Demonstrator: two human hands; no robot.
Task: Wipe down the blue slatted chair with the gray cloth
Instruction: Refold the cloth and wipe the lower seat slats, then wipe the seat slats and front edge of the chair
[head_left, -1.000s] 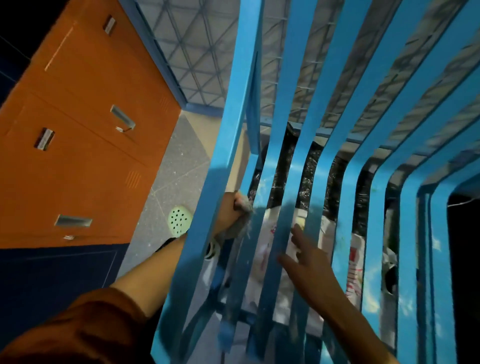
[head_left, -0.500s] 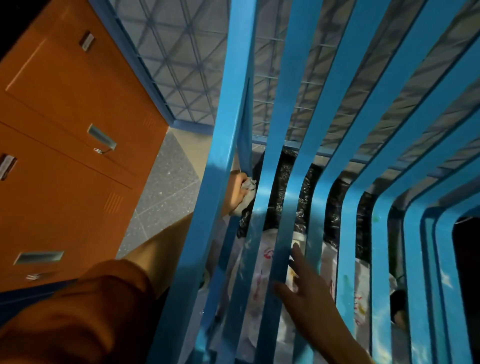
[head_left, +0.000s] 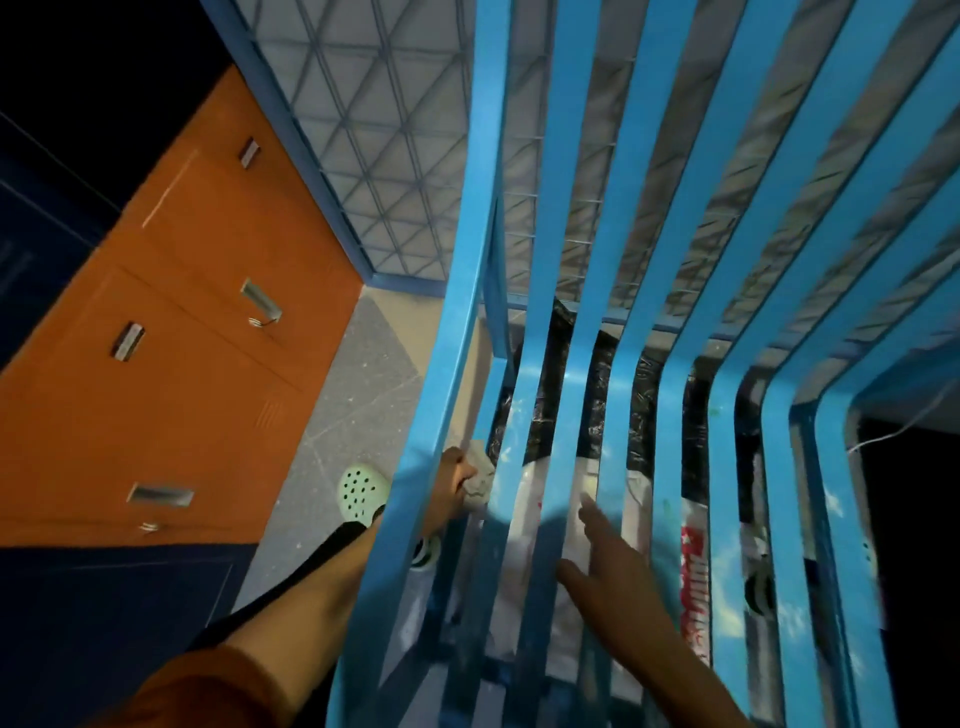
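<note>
The orange lockers (head_left: 171, 364) stand far left, with a green shoe (head_left: 361, 491) on the floor beside them. Next, the left hand (head_left: 451, 486) reaches behind the chair's outer left slat, fingers clenched round the gray cloth (head_left: 479, 470), which sits low between the first and second slats. The blue chair (head_left: 569, 249) fills the right half. To wipe well, I would draw the bunched cloth along each slat's full length, covering both faces and edges. The right hand (head_left: 621, 569), fingers straight and released, lies on the middle slats. It should brace the chair against each stroke.
</note>
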